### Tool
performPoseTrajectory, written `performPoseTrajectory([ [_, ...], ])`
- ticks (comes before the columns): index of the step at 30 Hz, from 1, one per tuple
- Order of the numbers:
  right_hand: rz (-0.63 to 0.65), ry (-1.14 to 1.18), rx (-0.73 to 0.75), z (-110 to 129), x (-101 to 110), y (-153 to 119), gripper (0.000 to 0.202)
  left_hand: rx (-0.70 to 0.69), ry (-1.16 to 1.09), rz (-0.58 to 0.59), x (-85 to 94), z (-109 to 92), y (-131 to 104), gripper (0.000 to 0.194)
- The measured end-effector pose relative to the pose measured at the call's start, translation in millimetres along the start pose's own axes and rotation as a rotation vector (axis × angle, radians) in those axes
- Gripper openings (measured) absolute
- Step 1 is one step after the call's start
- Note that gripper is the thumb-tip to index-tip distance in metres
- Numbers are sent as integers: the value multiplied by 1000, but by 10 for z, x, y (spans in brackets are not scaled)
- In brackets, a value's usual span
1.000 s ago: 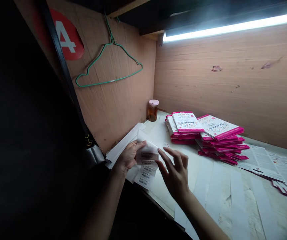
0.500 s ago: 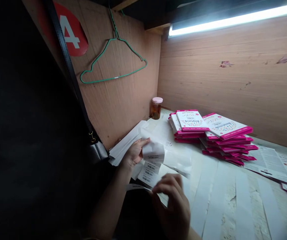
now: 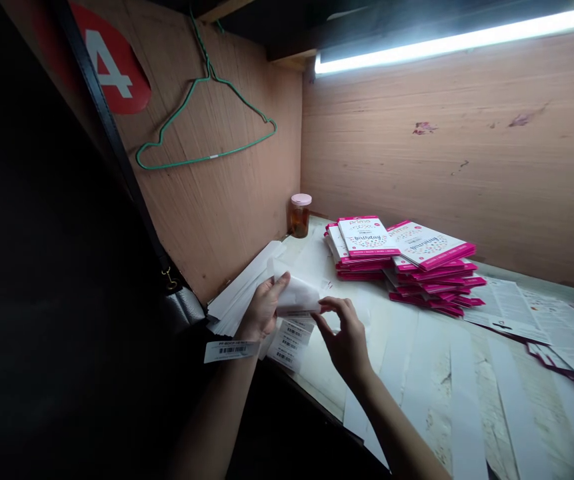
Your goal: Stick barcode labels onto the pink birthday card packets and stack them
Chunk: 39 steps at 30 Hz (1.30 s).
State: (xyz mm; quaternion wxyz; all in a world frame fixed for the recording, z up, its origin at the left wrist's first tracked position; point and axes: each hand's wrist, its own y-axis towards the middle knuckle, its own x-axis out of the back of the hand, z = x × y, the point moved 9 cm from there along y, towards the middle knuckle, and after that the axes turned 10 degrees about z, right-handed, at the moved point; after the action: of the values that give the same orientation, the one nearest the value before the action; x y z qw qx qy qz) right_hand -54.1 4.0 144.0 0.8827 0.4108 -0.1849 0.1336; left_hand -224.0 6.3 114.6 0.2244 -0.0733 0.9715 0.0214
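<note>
My left hand is closed on a curled white label sheet, thumb on top. Thumb and forefinger of my right hand pinch the right edge of that sheet. Below the sheet hangs a strip of barcode labels over the table's front edge. A single barcode label lies across my left wrist. To the left of the sheet, white papers lie along the side wall.
Stacks of pink-and-white printed packets stand at the back of the table. A lidded amber jar is in the corner. Printed sheets lie at right. A green hanger and a black bag hang at left.
My right hand has moved up and away from me to the sheet's edge. A barcode label now shows on my left wrist. The view has shifted slightly right.
</note>
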Motion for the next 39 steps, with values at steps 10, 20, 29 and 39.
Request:
performPoseTrajectory([
  [10,-114,-146,119,178,108,16,17,-25,211,84,-139,10,-63,36],
  [20,-188,-380,175,249,56,-73,21,-9,163,41,-149,101,-67,32],
  [29,-71,-18,120,694,92,-369,20,197,-66,24,79,200,115,29],
  [39,350,758,-423,543,-986,-548,16,196,-132,-47,102,318,205,16],
])
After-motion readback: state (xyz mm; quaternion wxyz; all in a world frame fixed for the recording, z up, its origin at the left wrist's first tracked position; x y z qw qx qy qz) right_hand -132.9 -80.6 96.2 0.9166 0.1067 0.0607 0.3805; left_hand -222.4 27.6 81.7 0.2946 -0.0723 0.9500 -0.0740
